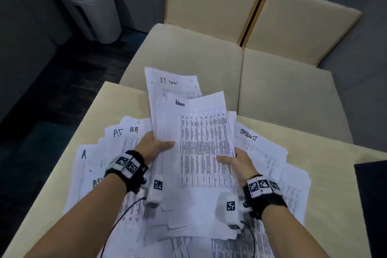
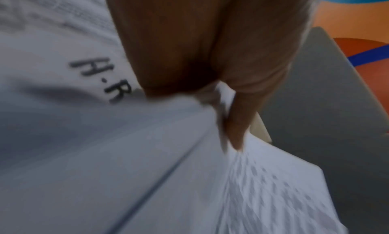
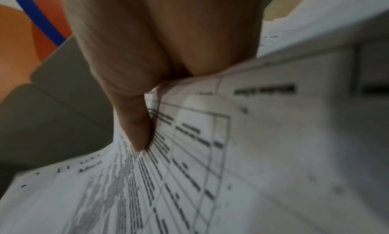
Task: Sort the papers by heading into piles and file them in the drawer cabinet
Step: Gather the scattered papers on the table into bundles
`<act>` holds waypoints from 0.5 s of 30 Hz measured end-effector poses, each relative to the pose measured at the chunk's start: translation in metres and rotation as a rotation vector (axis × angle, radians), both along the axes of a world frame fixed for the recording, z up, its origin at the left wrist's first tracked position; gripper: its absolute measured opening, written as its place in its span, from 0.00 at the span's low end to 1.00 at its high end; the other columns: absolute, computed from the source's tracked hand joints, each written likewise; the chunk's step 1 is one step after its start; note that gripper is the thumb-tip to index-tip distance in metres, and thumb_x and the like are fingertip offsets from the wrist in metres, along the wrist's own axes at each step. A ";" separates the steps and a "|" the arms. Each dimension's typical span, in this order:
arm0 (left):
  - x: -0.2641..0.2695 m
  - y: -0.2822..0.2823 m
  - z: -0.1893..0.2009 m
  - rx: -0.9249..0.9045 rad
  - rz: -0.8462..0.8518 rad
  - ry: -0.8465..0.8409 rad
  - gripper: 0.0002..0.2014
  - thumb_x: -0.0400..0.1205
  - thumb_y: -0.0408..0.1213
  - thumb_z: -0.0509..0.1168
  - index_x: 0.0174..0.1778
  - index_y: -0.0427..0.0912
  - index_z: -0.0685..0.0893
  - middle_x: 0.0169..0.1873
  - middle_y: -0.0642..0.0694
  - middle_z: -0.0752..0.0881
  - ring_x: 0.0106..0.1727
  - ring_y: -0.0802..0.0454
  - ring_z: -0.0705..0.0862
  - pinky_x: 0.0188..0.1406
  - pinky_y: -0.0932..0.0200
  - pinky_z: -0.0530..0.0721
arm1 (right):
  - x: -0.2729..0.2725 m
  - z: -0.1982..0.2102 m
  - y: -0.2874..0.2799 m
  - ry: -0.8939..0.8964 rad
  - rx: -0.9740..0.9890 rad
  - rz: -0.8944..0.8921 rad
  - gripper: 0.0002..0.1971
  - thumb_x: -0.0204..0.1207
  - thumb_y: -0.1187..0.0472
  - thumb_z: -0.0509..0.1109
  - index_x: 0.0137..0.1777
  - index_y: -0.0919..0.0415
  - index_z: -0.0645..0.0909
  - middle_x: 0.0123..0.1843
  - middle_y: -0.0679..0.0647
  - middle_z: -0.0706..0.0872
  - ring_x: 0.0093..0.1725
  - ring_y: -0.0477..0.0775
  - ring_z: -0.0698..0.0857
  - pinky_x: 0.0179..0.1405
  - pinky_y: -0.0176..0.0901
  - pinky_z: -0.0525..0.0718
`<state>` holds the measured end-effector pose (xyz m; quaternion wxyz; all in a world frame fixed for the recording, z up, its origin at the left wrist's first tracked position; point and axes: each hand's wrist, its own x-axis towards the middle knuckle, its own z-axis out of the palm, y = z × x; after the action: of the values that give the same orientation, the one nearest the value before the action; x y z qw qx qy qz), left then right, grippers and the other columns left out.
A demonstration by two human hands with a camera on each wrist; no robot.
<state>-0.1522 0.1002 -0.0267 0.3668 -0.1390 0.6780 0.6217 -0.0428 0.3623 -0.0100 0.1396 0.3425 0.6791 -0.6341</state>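
Both hands hold up a small bundle of printed sheets above the table. The top sheet, headed "Admin" (image 1: 199,132), carries a dense table; behind it sticks out a sheet headed "IT" (image 1: 167,81). My left hand (image 1: 156,145) pinches the bundle's left edge, thumb on top (image 2: 235,121). My right hand (image 1: 234,162) pinches the right lower edge, thumb laid on the print (image 3: 136,129). Below, loose papers fan over the table: one headed "H.R" (image 1: 134,130) (image 2: 101,81), one "AC" (image 1: 117,133), one "A" (image 1: 83,155), one "Tasklist" (image 1: 249,135).
The beige table (image 1: 100,115) ends just past the papers; beige seat cushions (image 1: 188,52) lie beyond it. A grey and blue bin (image 1: 88,0) stands at the far left on dark floor. A dark object (image 1: 372,195) sits at the table's right edge.
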 end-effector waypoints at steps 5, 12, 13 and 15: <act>0.031 0.011 0.055 0.199 -0.028 0.137 0.23 0.70 0.37 0.81 0.60 0.37 0.85 0.51 0.42 0.92 0.49 0.50 0.91 0.48 0.57 0.88 | 0.020 0.010 0.009 0.089 -0.122 -0.201 0.24 0.69 0.62 0.82 0.66 0.61 0.83 0.59 0.58 0.91 0.60 0.61 0.90 0.66 0.64 0.83; 0.062 0.003 0.094 0.190 -0.323 0.247 0.22 0.71 0.28 0.78 0.60 0.47 0.84 0.51 0.50 0.92 0.53 0.55 0.90 0.53 0.59 0.88 | 0.049 0.037 0.017 0.120 -0.247 -0.278 0.57 0.52 0.47 0.91 0.81 0.51 0.66 0.80 0.55 0.75 0.79 0.60 0.73 0.79 0.72 0.66; 0.065 0.003 0.099 0.191 -0.278 0.300 0.22 0.71 0.29 0.79 0.60 0.47 0.84 0.51 0.49 0.92 0.53 0.55 0.90 0.53 0.59 0.88 | 0.052 0.052 0.011 0.167 -0.241 -0.284 0.52 0.56 0.50 0.90 0.81 0.52 0.67 0.78 0.55 0.78 0.77 0.59 0.76 0.78 0.71 0.68; 0.071 0.006 0.109 0.201 -0.180 0.424 0.20 0.73 0.30 0.78 0.59 0.44 0.84 0.51 0.47 0.92 0.53 0.54 0.91 0.52 0.62 0.88 | 0.054 0.086 -0.003 0.320 -0.203 -0.279 0.39 0.66 0.58 0.84 0.77 0.53 0.72 0.71 0.56 0.84 0.70 0.59 0.83 0.72 0.68 0.77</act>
<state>-0.0811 0.1058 0.0819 0.2821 0.0926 0.6843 0.6660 0.0109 0.3592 0.0761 -0.0250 0.3125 0.5715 -0.7584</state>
